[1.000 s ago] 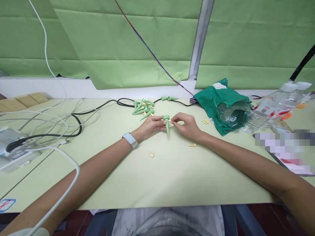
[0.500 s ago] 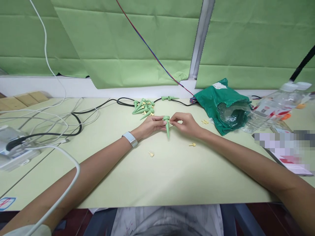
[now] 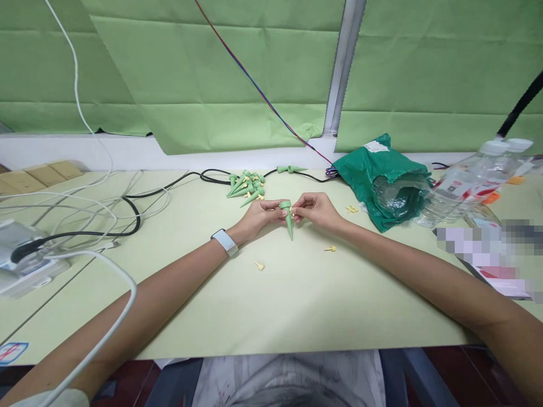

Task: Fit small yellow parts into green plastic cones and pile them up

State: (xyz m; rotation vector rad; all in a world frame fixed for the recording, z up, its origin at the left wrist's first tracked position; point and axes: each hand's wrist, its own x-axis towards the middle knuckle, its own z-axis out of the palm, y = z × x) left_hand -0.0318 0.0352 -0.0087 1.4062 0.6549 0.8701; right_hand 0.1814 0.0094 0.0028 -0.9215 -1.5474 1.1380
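Observation:
A green plant watering spike (image 3: 289, 225) points tip-down toward me, with its wide cap at the top. My left hand (image 3: 263, 217) pinches it near the cap from the left. On the other side my right hand (image 3: 314, 209) is closed at the spike's side, fingertips on a small yellow valve (image 3: 292, 211) that is mostly hidden by them. One loose yellow valve (image 3: 259, 265) lies on the table in front of my left hand, another yellow valve (image 3: 330, 249) in front of my right. A pile of green spikes (image 3: 248, 185), some with yellow pieces, lies behind my left hand.
Several yellow valves (image 3: 352, 209) lie beside an open green plastic bag (image 3: 382, 181). Clear bottles (image 3: 470, 181) and a printed sheet (image 3: 487, 263) are at the right. White and black cables run over a power strip (image 3: 25, 254) at the left. Green spike parts (image 3: 291, 169) lie by the wall.
Both hands stay on the spike at nearly the same spot. My right fingers have shifted slightly against its side, and the spike's tip has tilted a little to the right.

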